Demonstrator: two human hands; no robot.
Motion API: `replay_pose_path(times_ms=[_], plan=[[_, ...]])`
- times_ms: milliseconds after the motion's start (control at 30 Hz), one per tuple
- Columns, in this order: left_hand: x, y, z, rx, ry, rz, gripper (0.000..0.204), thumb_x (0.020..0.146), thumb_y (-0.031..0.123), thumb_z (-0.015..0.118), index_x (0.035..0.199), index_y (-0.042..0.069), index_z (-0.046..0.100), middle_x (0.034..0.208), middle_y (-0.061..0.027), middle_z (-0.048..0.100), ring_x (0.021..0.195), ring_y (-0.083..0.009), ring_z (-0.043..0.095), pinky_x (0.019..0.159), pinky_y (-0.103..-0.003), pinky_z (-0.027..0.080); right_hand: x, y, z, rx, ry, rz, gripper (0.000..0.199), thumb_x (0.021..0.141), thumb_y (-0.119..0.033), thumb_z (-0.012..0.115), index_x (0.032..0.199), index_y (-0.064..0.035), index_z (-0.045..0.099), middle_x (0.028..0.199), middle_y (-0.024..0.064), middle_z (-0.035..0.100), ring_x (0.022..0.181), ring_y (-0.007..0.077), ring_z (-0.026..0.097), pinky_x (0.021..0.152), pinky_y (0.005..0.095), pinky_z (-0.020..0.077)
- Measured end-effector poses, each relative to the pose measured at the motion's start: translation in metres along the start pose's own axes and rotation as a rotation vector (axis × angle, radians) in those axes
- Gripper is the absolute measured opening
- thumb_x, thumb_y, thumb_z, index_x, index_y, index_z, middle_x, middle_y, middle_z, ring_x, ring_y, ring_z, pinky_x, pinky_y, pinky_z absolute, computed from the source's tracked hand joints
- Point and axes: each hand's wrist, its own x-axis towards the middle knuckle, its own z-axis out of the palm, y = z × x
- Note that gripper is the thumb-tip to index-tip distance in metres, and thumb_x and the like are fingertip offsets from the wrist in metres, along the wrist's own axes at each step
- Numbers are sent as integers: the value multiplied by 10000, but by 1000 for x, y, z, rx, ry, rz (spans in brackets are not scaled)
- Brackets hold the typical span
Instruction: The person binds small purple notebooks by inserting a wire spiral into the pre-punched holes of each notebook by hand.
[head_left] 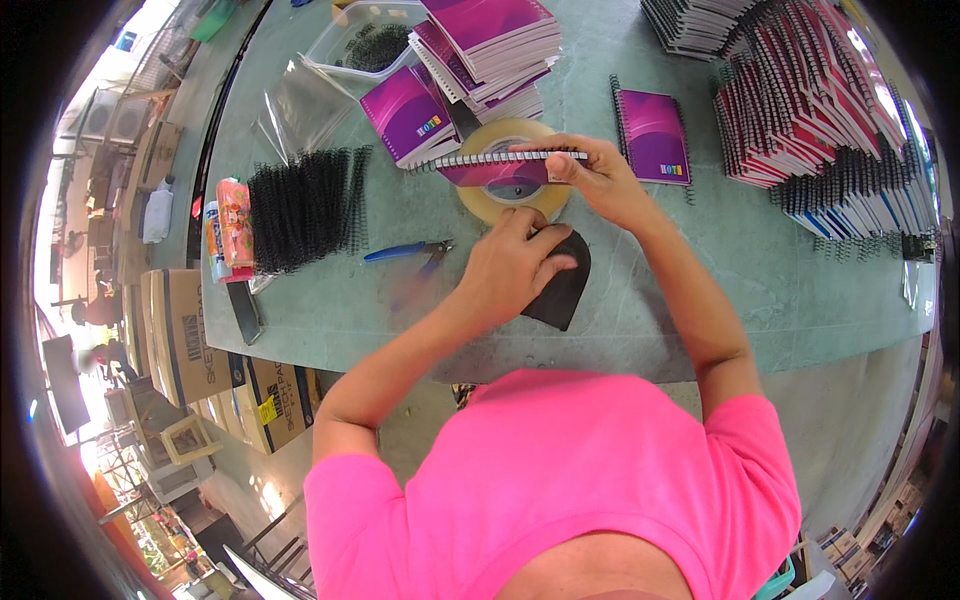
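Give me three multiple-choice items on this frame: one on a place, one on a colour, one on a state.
1. Where do the blue-handled pliers lie?
A. left of the left hand
B. on the notebook stacks
C. on the floor

2. What colour is the cover of the spiral notebook held by the right hand?
A. green
B. magenta
C. white

3. How is that notebook held?
A. lying flat
B. raised edge-on above the tape roll
C. bagged

Answers: 1 A, they sit by the black coils; 2 B, the cover is magenta; 3 B, its wire spine faces the camera.
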Motion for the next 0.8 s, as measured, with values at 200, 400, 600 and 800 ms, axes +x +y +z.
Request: replay_pose_path(times_ms=[200, 400, 600, 800], plan=[[57, -1, -43, 497, 195, 200, 289, 760, 176, 670, 1021, 59, 625, 896, -105, 573, 868, -260, 556, 725, -358, 443, -8, 1, 9, 87, 142, -104, 287, 861, -121, 607, 1133, -34, 589, 952, 16, 646, 819, 78, 562, 749, 233, 458], [70, -4, -39, 175, -15, 76, 280, 776, 206, 645, 989, 27, 611, 917, -133, 617, 877, -295, 569, 720, -374, 445, -21, 18, -6, -192, 138, 70, 181, 856, -96, 599, 1005, -1, 637, 814, -14, 636, 749, 25, 508, 671, 223, 442], [74, -6, -17, 36, -3, 242, 184, 746, 106, 612, 900, 4, 617, 869, -155, 612, 817, -317, 582, 701, -366, 459, -23, 24, -11, -220, 121, 57, 160, 867, -80, 550, 967, 16, 628, 738, -41, 590, 722, 12, 468, 630, 217, 423], [81, -1, -22, -29, -91, 92, 183, 716, 58, 606, 893, 14, 617, 863, -165, 598, 782, -311, 578, 667, -358, 462, -27, 19, 0, -295, 215, 38, 122, 845, -43, 530, 914, 12, 614, 669, -12, 575, 665, 23, 458, 569, 233, 399]])
